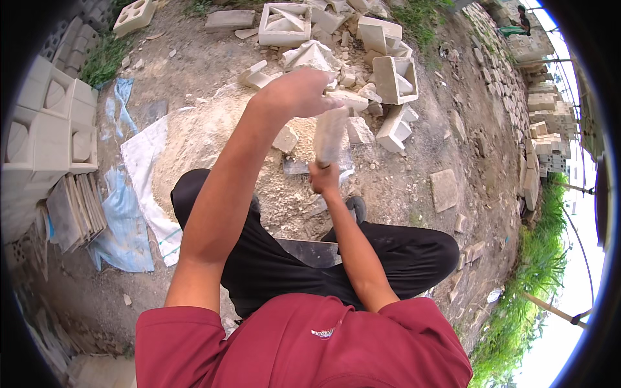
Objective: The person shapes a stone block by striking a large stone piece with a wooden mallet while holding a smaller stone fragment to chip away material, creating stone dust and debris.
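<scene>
My left hand (294,96) reaches forward over the near edge of a heap of broken pale blocks. Its fingers are apart, close to a pale block fragment (349,99); whether they touch it is unclear. My right hand (323,178) is closed round the handle of a tool with a broad pale head (331,136), blurred by motion and pointing away from me. Beneath the tool is a dark flat slab (297,167) strewn with crumbs. A chipped lump (285,139) lies left of the tool.
Hollow square blocks (396,80) and fragments are piled ahead. Pale rubble (194,145) spreads over a white sheet (143,155) on the left, near blue torn sheeting (123,226). Stacked blocks (52,123) stand far left. A flat slab (444,190) lies right, with grass (543,252) beyond.
</scene>
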### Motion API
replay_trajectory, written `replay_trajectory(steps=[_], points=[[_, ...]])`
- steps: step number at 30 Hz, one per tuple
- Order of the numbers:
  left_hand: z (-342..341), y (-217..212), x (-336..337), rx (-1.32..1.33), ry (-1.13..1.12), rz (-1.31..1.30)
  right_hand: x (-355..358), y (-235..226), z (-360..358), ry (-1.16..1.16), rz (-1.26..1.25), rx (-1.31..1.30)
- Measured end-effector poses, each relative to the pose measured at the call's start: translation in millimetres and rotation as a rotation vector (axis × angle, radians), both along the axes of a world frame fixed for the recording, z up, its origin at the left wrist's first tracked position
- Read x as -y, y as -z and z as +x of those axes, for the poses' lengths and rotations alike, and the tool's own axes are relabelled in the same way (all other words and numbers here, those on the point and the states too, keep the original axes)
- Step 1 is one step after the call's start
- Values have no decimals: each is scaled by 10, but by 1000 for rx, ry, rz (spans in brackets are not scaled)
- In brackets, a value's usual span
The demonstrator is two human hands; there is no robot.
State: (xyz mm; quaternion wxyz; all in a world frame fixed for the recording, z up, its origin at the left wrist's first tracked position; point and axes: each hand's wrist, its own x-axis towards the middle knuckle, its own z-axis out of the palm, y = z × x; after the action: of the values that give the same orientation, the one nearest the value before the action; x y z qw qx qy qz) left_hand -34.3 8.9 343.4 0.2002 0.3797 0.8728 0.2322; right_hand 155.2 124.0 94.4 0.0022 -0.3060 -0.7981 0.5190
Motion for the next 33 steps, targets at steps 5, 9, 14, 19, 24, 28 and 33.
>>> replay_trajectory(steps=[5, 9, 14, 19, 24, 28, 33], points=[[-22, -13, -67, 77, 46, -125, -92, 358, 36, 88, -317, 381], [32, -81, 26, 52, 30, -107, -67, -276, -122, 141, -425, 201], [-13, -47, -74, -3, 65, -56, -134, -100, -50, 79, -160, 8], [-3, 16, -219, 91, 118, -27, -414, 160, 42, 133, -369, 392], [-4, 86, -80, 69, 74, 8, -398, -342, -121, 232, -388, 74], [37, -35, -171, 70, 89, -49, -427, -172, -45, 281, -219, -111], [97, 19, -303, 58, 137, -34, -558, 294, 254, 366, -420, 260]])
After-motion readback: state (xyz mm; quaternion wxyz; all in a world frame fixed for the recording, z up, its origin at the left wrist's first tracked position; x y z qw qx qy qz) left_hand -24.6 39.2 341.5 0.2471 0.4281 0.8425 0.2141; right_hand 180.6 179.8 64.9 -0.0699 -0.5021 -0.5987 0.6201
